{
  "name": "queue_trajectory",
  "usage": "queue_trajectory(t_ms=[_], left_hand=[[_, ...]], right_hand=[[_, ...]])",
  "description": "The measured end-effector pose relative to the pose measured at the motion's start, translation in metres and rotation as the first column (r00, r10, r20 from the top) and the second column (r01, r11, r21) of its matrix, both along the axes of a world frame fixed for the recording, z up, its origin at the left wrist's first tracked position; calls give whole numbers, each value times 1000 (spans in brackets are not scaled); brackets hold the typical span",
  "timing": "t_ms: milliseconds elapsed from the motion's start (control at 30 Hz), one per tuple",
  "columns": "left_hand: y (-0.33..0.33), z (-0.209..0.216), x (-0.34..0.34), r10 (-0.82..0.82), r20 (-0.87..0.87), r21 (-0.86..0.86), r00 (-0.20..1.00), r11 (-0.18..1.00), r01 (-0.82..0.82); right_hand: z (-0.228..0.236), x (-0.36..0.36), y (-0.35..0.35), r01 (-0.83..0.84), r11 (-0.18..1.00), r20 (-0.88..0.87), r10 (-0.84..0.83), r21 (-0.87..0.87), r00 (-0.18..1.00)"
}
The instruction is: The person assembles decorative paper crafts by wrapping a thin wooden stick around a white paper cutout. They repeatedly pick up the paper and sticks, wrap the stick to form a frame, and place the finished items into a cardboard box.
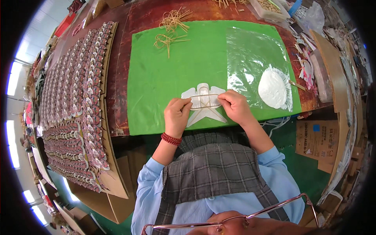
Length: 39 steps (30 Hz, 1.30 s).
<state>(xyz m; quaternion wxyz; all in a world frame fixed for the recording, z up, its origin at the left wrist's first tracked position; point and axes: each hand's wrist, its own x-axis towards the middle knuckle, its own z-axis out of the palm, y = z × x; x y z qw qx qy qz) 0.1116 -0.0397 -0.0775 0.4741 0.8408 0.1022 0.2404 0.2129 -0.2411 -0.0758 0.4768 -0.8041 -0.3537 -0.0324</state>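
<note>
My left hand (pixel 177 114) and my right hand (pixel 237 107) pinch the two ends of a thin bamboo frame (pixel 200 107). Its long narrow loop spans the middle of a white swallow-shaped kite piece (pixel 202 90) near the front edge of the green mat. A rounded head points away from me, and the forked tail (pixel 206 114) spreads toward me. Crossing thin strips run from the loop down over the tail. Whether the frame touches the white piece all along, I cannot tell. My fingertips cover the wing ends.
A white paste mound (pixel 273 89) lies on clear plastic film (pixel 250 51) over the green mat (pixel 156 86), a flat stick (pixel 297 85) beside it. Loose bamboo frames (pixel 175 20) lie at the back. Rows of patterned kite pieces (pixel 74 86) cover cardboard at left. A container (pixel 270 9) stands back right.
</note>
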Motion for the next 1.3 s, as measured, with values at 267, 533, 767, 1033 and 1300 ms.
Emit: queue_trajectory(t_ms=[267,533,767,1033,1300], left_hand=[[0,0,1,31,-40,-5,999,1000,-31],[13,20,-16,29,-33,-611,999,790,-43],[9,35,-22,6,-26,-619,1000,785,-21],[2,15,-22,-163,68,-865,984,481,140],[5,36,-19,-368,190,-942,910,193,275]], right_hand=[[1,0,0,20,999,13,-20,-44,1000],[18,-2,-3,31,982,-136,-6,185,991],[44,-15,-1,-49,976,157,16,210,987],[47,-12,-5,18,959,184,-73,281,980],[63,-20,-8,-99,979,220,58,177,974]])
